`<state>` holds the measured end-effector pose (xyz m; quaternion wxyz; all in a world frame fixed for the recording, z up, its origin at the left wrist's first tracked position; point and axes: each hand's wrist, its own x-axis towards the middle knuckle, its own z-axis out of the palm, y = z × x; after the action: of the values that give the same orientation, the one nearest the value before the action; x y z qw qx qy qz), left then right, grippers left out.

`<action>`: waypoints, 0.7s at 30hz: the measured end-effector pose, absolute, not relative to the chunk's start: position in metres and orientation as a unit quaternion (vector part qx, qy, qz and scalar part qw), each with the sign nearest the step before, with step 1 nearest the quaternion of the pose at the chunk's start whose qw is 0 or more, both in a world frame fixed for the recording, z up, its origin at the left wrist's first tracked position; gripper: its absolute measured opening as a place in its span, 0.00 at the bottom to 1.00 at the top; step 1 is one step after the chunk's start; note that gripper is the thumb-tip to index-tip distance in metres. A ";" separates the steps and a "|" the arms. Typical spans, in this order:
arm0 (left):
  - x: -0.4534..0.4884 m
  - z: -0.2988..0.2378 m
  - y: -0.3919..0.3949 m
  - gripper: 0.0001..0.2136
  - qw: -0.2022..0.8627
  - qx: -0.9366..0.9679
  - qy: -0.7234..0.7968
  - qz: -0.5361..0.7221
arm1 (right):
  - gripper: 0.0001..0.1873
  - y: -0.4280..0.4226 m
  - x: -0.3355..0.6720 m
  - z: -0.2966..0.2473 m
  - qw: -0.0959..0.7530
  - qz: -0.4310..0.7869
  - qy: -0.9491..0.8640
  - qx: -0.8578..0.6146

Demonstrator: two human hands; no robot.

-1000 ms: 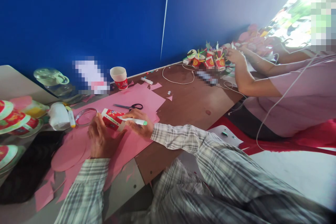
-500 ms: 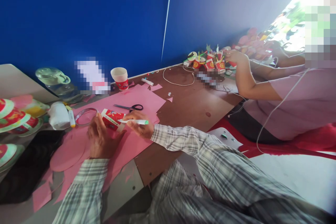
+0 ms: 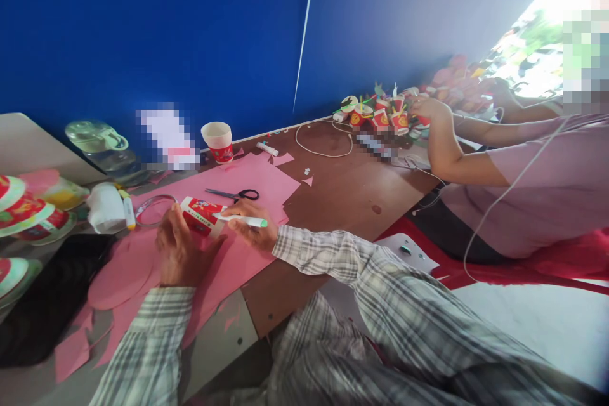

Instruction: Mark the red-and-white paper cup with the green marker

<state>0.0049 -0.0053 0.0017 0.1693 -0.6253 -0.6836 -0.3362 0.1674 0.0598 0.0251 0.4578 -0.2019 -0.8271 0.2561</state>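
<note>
A red-and-white paper cup [image 3: 202,216] lies on its side over a pink paper sheet [image 3: 257,181]. Its base end is gripped by my left hand [image 3: 179,250], with the thumb along the near side. My right hand [image 3: 254,222] holds a white marker with a green end [image 3: 250,221]; the marker's tip is against or very close to the cup's side. Just beyond the cup lie black-handled scissors [image 3: 240,195], blades pointing left. A roll of clear tape [image 3: 151,210] rests left of the cup.
Upright near the wall stands another paper cup [image 3: 219,141]. To the left are a water bottle [image 3: 102,146], a yellow-capped marker [image 3: 128,210], stacked cups [image 3: 23,209] and a black phone-like slab [image 3: 52,298]. A co-worker's arm [image 3: 445,149] reaches toward several decorated cups [image 3: 380,117] at right.
The cup has turned slightly in my left hand, so its printed face shows differently. My right hand and marker stay nearly in place. The view has shifted slightly.
</note>
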 end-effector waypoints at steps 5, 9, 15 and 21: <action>0.001 -0.003 -0.004 0.49 0.174 -0.632 -0.680 -0.330 | 0.14 0.062 0.167 0.027 0.461 0.270 -0.818 -0.212; 0.003 -0.001 -0.005 0.49 0.166 -0.626 -0.689 -0.324 | 0.13 0.060 0.167 0.025 0.466 0.283 -0.820 -0.174; 0.007 0.004 -0.007 0.47 0.154 -0.615 -0.698 -0.332 | 0.09 0.056 0.166 0.019 0.435 0.244 -0.859 -0.115; 0.005 0.005 -0.007 0.48 0.159 -0.625 -0.692 -0.323 | 0.13 0.060 0.168 0.026 0.481 0.266 -0.814 -0.187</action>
<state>0.0054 -0.0069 0.0050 0.1590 -0.6255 -0.6924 -0.3225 0.1681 0.0604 0.0259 0.4807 -0.1866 -0.8144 0.2663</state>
